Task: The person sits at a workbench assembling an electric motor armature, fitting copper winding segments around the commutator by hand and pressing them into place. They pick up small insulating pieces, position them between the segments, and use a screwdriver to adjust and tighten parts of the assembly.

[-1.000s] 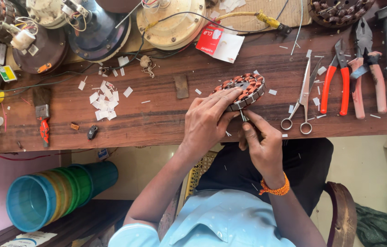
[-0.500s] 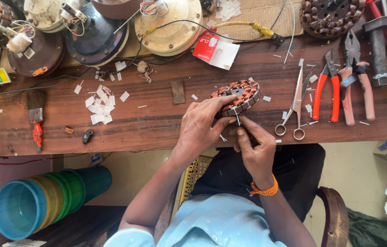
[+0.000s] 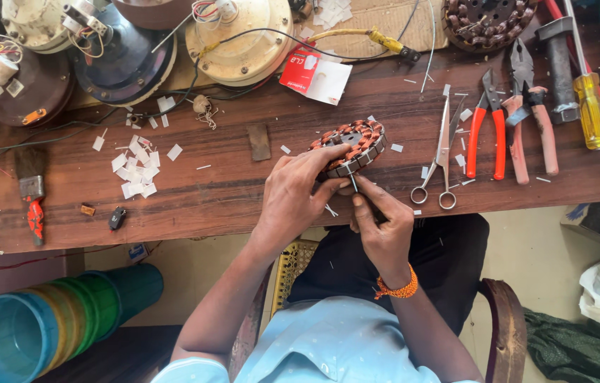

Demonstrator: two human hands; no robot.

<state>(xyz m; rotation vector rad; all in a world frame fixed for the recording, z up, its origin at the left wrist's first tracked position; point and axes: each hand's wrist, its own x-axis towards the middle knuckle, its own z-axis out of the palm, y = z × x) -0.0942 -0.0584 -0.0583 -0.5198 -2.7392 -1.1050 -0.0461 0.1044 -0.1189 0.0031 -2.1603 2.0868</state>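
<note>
Both hands, left hand (image 3: pixel 296 195) and right hand (image 3: pixel 383 225), clamp a round copper-wound stator (image 3: pixel 349 147), its metal rim slotted.

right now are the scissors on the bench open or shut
Shut: the scissors lie flat on the wooden bench with blades together in one line and the two finger rings side by side.

The round stator (image 3: pixel 351 146) I hold sits tilted at the bench's near edge, at twelve o'clock from my chest: a grey steel ring with copper-red windings packed around its slots. A thin dark tool (image 3: pixel 354 184) touches its six o'clock rim
</note>
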